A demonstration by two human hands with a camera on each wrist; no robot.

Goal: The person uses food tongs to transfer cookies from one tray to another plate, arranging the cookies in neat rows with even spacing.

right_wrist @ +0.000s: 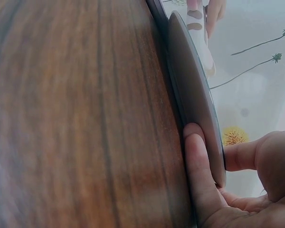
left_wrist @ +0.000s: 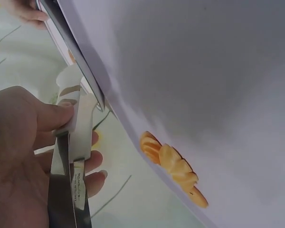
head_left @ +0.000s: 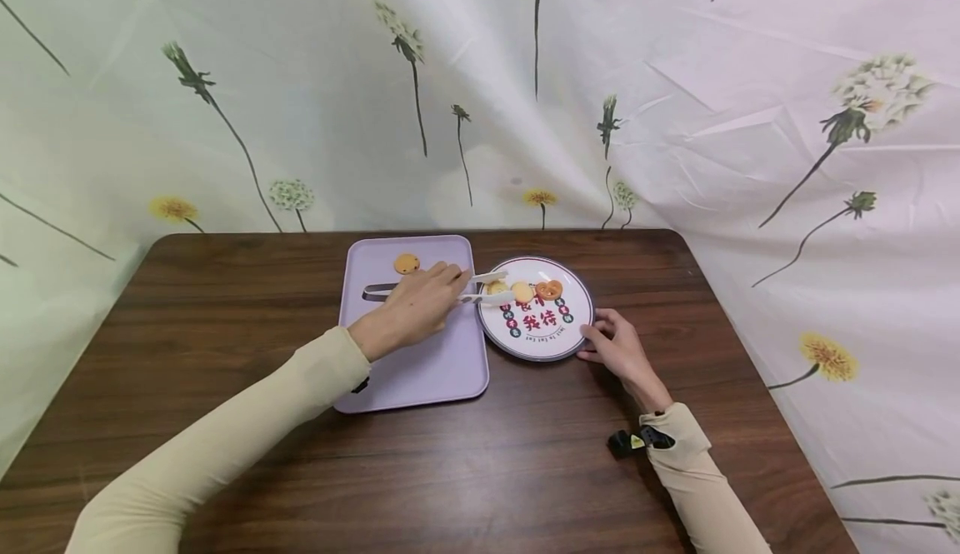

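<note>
My left hand (head_left: pixel 423 302) holds a pair of metal tongs with white tips (head_left: pixel 487 297), reaching from the tray across to the plate's left side. A pale round cookie (head_left: pixel 497 286) shows between the two tips; whether they touch it cannot be told. Beside it on the white printed plate (head_left: pixel 536 346) are another round cookie (head_left: pixel 522 291) and a brown pretzel-shaped cookie (head_left: pixel 549 290). My right hand (head_left: pixel 617 346) grips the plate's right rim, thumb on top and fingers underneath, as the right wrist view shows.
A lilac tray (head_left: pixel 431 371) lies left of the plate, their edges meeting or overlapping. Several cookies (left_wrist: pixel 178 166) lie near its far edge; the left hand partly hides them in the head view. Both stand on a dark wooden table (head_left: pixel 225 329) before a flowered curtain (head_left: pixel 315 104).
</note>
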